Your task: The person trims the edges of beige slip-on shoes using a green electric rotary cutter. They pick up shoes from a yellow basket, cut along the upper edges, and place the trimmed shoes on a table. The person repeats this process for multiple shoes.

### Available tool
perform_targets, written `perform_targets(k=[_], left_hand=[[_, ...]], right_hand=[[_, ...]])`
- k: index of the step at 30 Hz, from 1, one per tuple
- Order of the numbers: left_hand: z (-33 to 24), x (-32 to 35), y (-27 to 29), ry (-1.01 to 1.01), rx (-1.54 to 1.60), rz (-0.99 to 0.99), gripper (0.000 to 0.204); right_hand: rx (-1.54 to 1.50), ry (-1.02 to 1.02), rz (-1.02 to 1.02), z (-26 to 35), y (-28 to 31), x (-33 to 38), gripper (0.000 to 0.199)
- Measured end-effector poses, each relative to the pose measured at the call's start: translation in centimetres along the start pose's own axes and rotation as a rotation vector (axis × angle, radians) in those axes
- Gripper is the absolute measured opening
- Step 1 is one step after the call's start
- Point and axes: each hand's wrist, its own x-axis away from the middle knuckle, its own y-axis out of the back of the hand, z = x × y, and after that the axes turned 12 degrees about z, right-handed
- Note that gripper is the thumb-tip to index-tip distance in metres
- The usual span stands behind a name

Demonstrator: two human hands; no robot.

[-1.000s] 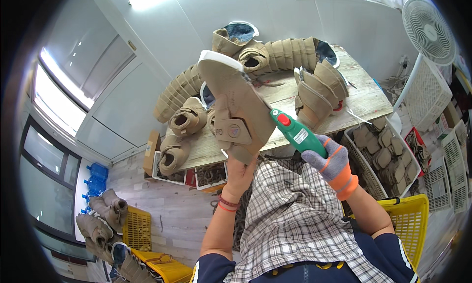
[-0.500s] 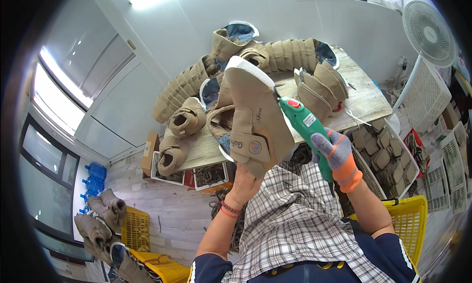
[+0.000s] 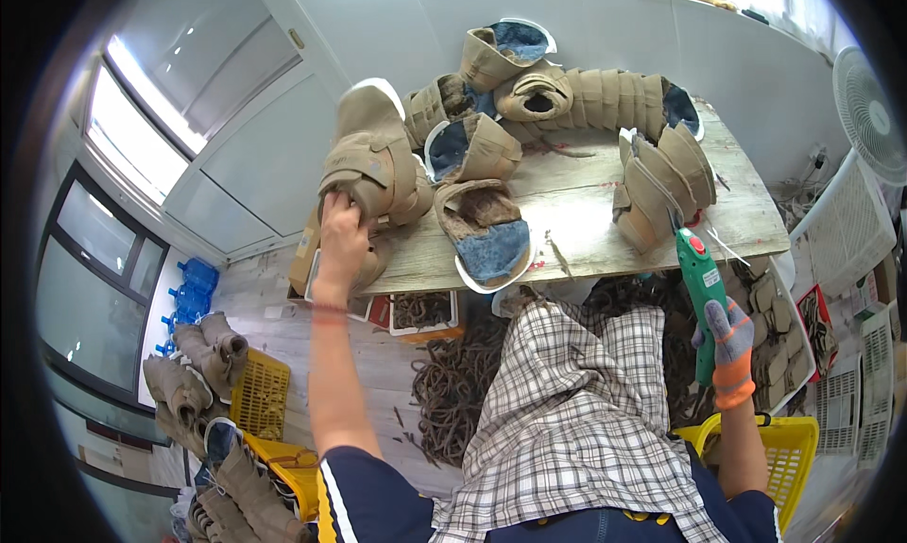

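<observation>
My left hand (image 3: 342, 244) reaches out to the left end of the wooden table (image 3: 605, 224) and grips a tan shoe upper (image 3: 368, 161) that rests among the others stacked there. My right hand (image 3: 726, 349), in a grey and orange glove, holds a green electric cutter (image 3: 699, 283) upright near the table's right front edge, its tip just below a row of tan uppers (image 3: 661, 184). An upper with a blue lining (image 3: 487, 231) lies open side up at the table's middle front.
More tan uppers (image 3: 576, 94) are lined up along the back of the table. A pile of brown trimmed strips (image 3: 453, 382) lies on the floor below. Yellow crates (image 3: 784, 449) stand at both sides, a white fan (image 3: 874, 90) at the right, boots (image 3: 198, 354) at the left.
My left hand has carried the tan upper from in front of me out to the left end of the table. My right hand has lowered the green cutter to the right.
</observation>
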Motion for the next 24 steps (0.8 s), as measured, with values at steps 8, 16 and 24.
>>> perform_targets(k=[8, 16, 24], left_hand=[[4.5, -5.9, -8.0, 0.233, -0.260, -0.294, 0.043], [-19.3, -5.4, -21.5, 0.510, 1.645, -0.086, 0.020], [-31.6, -11.2, -26.7, 0.544, 2.261, 0.173, 0.036]], right_hand=[[-0.042, -0.039, -0.032, -1.0, 1.0, 1.4, 0.031], [-0.093, -0.015, -0.206, -1.8, 4.1, 2.3, 0.036], [-0.016, -0.002, -0.229, -2.0, 5.0, 1.3, 0.038]])
